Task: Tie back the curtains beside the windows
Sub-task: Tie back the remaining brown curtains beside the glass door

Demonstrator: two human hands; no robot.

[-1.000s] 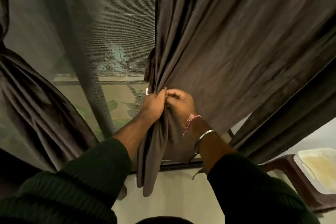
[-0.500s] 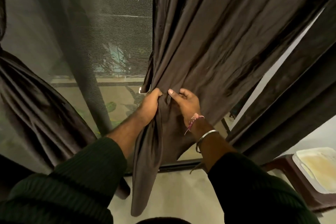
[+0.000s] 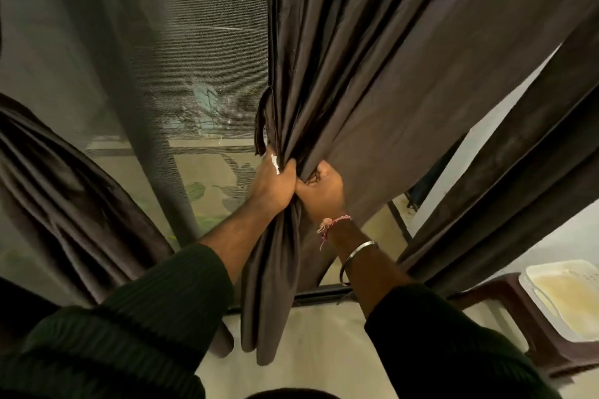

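Since the brown curtain [image 3: 372, 81] at 12 o'clock looks soft, limp and slippery, keep left hand [image 3: 274, 185] and right hand [image 3: 322, 193] fingers clenched on its bunched waist.

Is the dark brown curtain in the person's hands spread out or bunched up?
Bunched up where it is held: the dark brown curtain narrows into tight folds where the left hand and right hand grip it.
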